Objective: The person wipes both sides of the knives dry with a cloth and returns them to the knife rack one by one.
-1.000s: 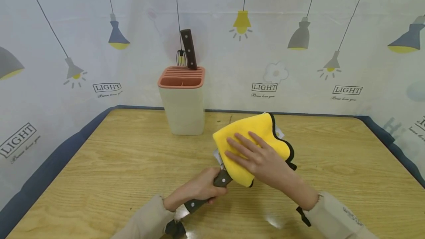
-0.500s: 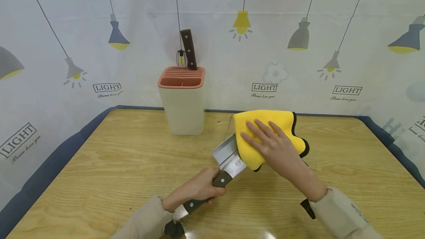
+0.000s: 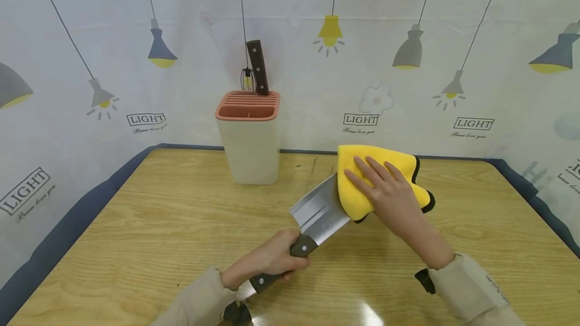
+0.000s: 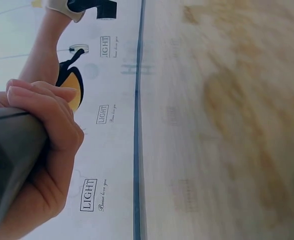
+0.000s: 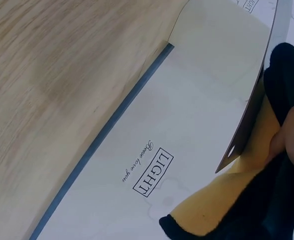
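In the head view my left hand (image 3: 278,253) grips the dark riveted handle of a cleaver (image 3: 312,218), its blade slanting up to the right above the table. A yellow cloth (image 3: 355,185) with black edging covers the far end of the blade. My right hand (image 3: 391,197) holds this cloth, fingers spread over its upper face. Seen by the right wrist, the cloth (image 5: 207,205) lies against the blade (image 5: 247,120) near a small hole, and part of the hand (image 5: 292,142) presses it. The left wrist view shows curled fingers (image 4: 51,130) round the handle (image 4: 11,155).
Behind, to the left, a white knife block (image 3: 254,152) with a slotted pink top stands on the wooden table (image 3: 172,215). A knife with a dark handle (image 3: 257,67) is in its slots. A lamp-patterned sheet (image 3: 308,79) hangs along the table's back and sides.
My right hand and the cloth have slid up and right along the blade, away from the handle. More of the bare blade shows. My left hand has stayed nearly still.
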### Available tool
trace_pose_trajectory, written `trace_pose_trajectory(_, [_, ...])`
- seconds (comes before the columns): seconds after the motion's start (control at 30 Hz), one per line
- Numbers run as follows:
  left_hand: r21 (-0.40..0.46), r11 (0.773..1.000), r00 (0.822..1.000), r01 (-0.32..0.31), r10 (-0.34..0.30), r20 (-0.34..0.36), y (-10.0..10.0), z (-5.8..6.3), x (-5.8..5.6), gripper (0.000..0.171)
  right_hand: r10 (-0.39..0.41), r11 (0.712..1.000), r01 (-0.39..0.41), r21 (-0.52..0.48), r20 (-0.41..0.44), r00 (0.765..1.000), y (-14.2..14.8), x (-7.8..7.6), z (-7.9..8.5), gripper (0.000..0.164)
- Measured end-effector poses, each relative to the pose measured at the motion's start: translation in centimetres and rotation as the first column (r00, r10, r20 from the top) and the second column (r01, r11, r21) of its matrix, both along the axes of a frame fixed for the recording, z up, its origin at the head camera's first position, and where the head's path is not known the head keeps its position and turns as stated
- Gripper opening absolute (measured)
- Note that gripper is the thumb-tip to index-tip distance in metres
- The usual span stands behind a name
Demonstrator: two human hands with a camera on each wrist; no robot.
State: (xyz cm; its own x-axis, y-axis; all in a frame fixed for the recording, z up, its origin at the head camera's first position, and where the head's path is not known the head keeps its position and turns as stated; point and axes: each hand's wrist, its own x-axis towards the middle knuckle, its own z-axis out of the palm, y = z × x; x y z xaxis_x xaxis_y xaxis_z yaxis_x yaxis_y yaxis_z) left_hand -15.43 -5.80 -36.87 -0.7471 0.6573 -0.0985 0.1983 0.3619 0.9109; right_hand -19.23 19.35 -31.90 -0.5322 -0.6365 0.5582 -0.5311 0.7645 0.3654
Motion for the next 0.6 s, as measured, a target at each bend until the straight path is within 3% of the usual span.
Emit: trace_pose_trajectory(0.6, [-0.001, 1.0, 1.0, 0.004, -0.004, -0.006, -0.1, 0.1, 0.0, 0.015, -0.022, 0.995, 0.019, -0.098, -0.024, 0.999, 1.1, -0.1, -0.3, 0.064])
